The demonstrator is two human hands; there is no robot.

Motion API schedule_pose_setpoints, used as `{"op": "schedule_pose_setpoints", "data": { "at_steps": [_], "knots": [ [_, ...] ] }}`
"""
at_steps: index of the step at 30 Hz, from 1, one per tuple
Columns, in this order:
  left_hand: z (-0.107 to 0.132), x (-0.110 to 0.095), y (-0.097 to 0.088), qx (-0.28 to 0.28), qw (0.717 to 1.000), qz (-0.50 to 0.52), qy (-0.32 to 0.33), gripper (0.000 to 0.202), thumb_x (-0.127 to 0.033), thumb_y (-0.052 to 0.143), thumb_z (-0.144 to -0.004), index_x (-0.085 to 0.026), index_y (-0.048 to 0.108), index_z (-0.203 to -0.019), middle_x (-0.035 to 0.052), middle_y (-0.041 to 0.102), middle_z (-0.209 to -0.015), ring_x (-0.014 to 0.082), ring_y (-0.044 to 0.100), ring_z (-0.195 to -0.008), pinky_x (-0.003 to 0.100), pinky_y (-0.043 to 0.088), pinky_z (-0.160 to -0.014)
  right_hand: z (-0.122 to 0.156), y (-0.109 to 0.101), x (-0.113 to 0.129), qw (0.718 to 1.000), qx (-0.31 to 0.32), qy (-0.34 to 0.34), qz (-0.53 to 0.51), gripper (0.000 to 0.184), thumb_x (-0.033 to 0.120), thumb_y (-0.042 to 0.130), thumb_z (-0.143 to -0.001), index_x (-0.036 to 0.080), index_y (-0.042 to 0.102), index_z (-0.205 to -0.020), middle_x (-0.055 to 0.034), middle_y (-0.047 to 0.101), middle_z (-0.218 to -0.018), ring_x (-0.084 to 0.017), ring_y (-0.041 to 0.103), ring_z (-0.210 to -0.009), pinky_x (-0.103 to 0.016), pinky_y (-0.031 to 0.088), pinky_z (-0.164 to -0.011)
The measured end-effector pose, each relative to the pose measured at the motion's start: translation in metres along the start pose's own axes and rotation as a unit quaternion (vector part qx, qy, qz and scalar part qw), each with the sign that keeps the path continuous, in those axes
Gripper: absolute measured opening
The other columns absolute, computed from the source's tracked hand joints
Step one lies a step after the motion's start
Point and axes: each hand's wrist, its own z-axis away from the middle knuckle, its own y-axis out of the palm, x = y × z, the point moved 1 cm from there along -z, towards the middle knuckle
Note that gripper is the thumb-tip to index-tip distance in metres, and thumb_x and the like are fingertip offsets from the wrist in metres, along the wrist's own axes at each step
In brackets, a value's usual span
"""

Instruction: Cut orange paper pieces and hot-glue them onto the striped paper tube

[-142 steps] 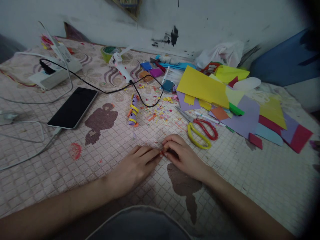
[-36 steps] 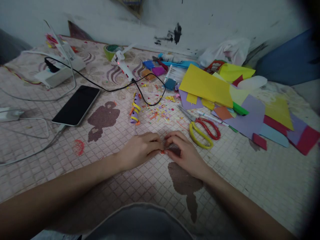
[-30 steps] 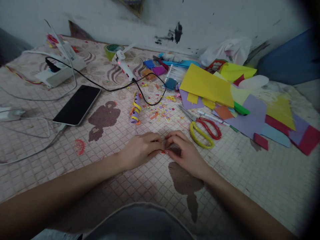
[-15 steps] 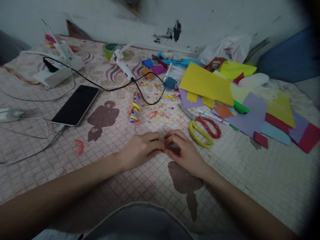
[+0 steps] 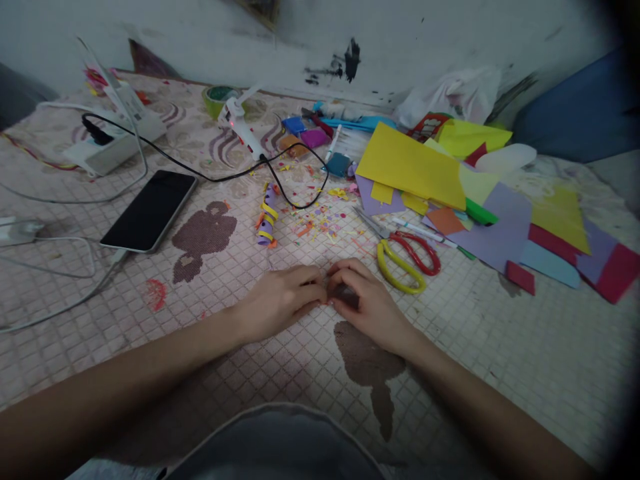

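My left hand (image 5: 280, 303) and my right hand (image 5: 367, 303) rest on the patterned mat (image 5: 500, 360), fingertips meeting at the middle. Both have curled fingers pinched together on a tiny piece that I cannot make out; it is hidden between the fingertips. Yellow-and-red scissors (image 5: 400, 257) lie just right of my right hand. A small purple roll with yellow and orange strips (image 5: 265, 217) lies beyond my left hand, beside scattered paper scraps (image 5: 320, 223).
A black phone (image 5: 149, 210) lies at the left with white cables. A glue gun (image 5: 240, 130) with a black cord and a power strip (image 5: 113, 143) sit at the back. Coloured paper sheets (image 5: 415, 167) and pens pile up at the right. A green tape roll (image 5: 216, 99) stands by the wall.
My left hand's fingers curled from flat into a pinch against the right fingertips. The small red bit seen between the fingers earlier no longer shows. The view shifted slightly.
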Motion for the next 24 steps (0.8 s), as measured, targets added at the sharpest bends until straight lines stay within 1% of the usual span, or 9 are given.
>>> {"op": "schedule_pose_setpoints", "data": {
  "at_steps": [6, 9, 12, 19, 24],
  "knots": [
    [-0.0027, 0.0001, 0.0005, 0.014, 0.999, 0.021, -0.039, 0.015, -0.017, 0.047, -0.088, -0.017, 0.061, -0.085, 0.0037, 0.059, -0.090, 0.0135, 0.056, -0.084, 0.024, 0.046, -0.070, -0.0003, -0.0015, 0.0024, 1.000, 0.008, 0.003, -0.001, 0.021, 0.002, 0.055, -0.075, 0.022, 0.054, -0.084, -0.0041, 0.050, -0.102, -0.018, 0.052, -0.099, -0.035, 0.043, -0.089],
    [-0.0040, -0.0020, 0.0002, 0.018, 0.998, 0.020, -0.062, 0.012, -0.015, 0.048, -0.086, -0.016, 0.060, -0.084, 0.0038, 0.058, -0.089, 0.0138, 0.056, -0.082, 0.024, 0.045, -0.068, 0.0001, -0.0016, 0.0023, 1.000, 0.009, 0.001, -0.004, 0.023, 0.002, 0.056, -0.074, 0.022, 0.054, -0.084, -0.0038, 0.050, -0.102, -0.018, 0.052, -0.100, -0.035, 0.043, -0.088],
    [-0.0050, -0.0044, 0.0000, 0.013, 0.997, 0.014, -0.079, 0.011, -0.015, 0.049, -0.085, -0.016, 0.060, -0.082, 0.0037, 0.058, -0.087, 0.0140, 0.055, -0.081, 0.024, 0.045, -0.066, 0.0005, -0.0015, 0.0018, 1.000, 0.002, -0.002, -0.008, 0.020, 0.004, 0.055, -0.075, 0.022, 0.054, -0.083, -0.0037, 0.050, -0.101, -0.019, 0.052, -0.099, -0.036, 0.044, -0.088],
    [-0.0064, -0.0054, 0.0018, 0.008, 0.995, 0.027, -0.096, 0.009, -0.015, 0.052, -0.084, -0.016, 0.060, -0.081, 0.0035, 0.057, -0.084, 0.0142, 0.055, -0.079, 0.025, 0.045, -0.067, 0.0004, -0.0014, 0.0007, 1.000, 0.005, -0.001, -0.010, 0.018, 0.005, 0.055, -0.075, 0.022, 0.054, -0.081, -0.0036, 0.051, -0.101, -0.019, 0.053, -0.097, -0.036, 0.045, -0.086],
    [-0.0066, -0.0030, 0.0000, 0.017, 0.992, 0.075, -0.099, 0.008, -0.013, 0.053, -0.084, -0.015, 0.060, -0.081, 0.0030, 0.057, -0.084, 0.0135, 0.055, -0.080, 0.025, 0.044, -0.070, 0.0006, -0.0016, 0.0011, 1.000, 0.009, -0.001, -0.010, 0.019, 0.004, 0.055, -0.075, 0.022, 0.054, -0.081, -0.0036, 0.050, -0.102, -0.018, 0.052, -0.099, -0.036, 0.044, -0.088]
  ]
}}
